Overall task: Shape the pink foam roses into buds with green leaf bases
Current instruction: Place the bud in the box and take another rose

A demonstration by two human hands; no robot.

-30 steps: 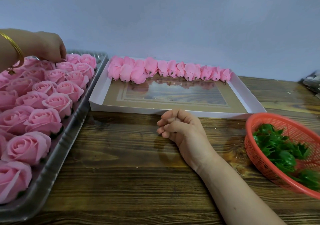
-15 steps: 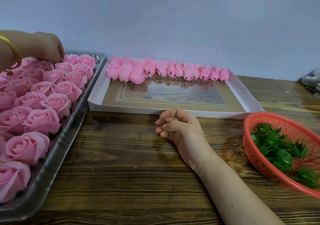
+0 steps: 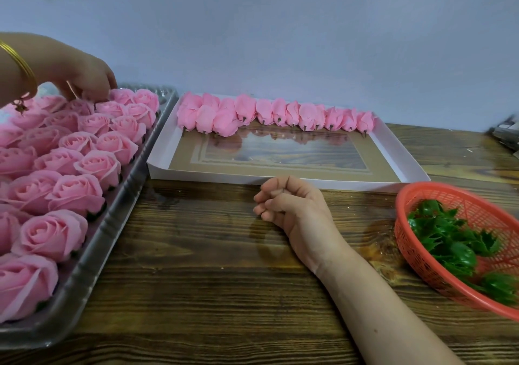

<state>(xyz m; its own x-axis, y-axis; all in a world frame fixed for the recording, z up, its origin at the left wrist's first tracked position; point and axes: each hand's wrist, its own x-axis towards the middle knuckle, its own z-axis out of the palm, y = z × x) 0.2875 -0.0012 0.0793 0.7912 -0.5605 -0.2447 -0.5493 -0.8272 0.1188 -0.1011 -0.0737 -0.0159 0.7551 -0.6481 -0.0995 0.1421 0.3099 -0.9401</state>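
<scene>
A: Where's the left hand rn?

B: Up at the far end of the clear plastic tray, fingers bunched and pointing down onto the open pink roses in the back rows. Tips touch the petals there; can't tell if they're actually pinching one. Gold bangle on that wrist.

A: And the right hand?

B: Resting on the wooden worktop, fingers curled in to a loose fist, knuckles toward the tray. Nothing visible inside the curl (thumb's tucked against the index, so can't see into it).

A: Roses vs. the fingers?

B: Open ones fill the tray from right under the left fingers back toward the person, packed touching, several rows. The finished buds lie in a row along the far wall of the white shallow box, beyond the right fingers and to the right of the left ones. Buds overlap at the row's left end, dark stem tips pointing toward the person.

A: Box relative to the right hand?

B: Its near wall is just beyond the right knuckles, v. close, maybe touching. Left edge sits just beside the tray.

A: Leaf bases?

B: Green leaf bases piled in the red mesh basket, to the right of the right hand, apart from it, partly cut off by the frame edge.
</scene>
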